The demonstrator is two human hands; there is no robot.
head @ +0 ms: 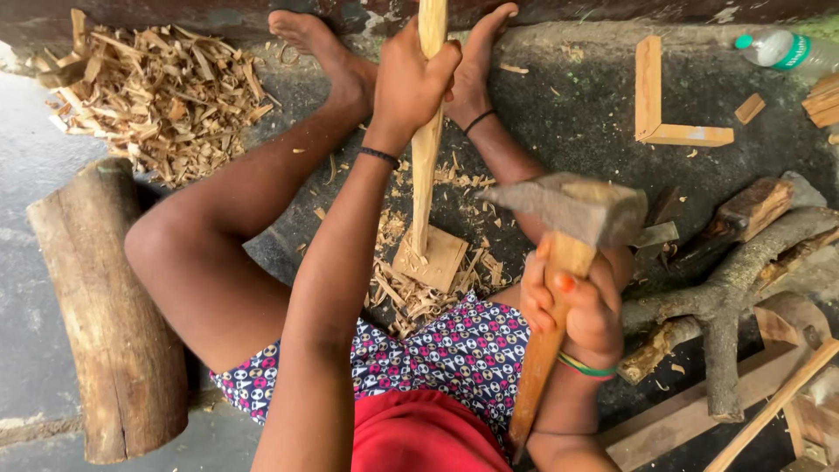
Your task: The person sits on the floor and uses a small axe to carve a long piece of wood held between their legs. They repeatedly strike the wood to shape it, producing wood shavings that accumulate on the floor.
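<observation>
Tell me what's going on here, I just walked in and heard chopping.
A person sits on the ground working wood. The left hand holds a long pale stick upright on a small wooden block. The right hand grips a raised adze-like tool. Shavings lie piled nearby, beside a log.

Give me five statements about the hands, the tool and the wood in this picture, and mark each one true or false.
1. The left hand grips an upright wooden stick. True.
2. The stick's lower end rests on a small wooden block. True.
3. The right hand holds a saw. False: it holds an adze-like tool with a metal head on a wooden handle.
4. The log lies on the person's right. False: it lies on their left.
5. A pile of wood shavings lies beyond the log. True.
</observation>
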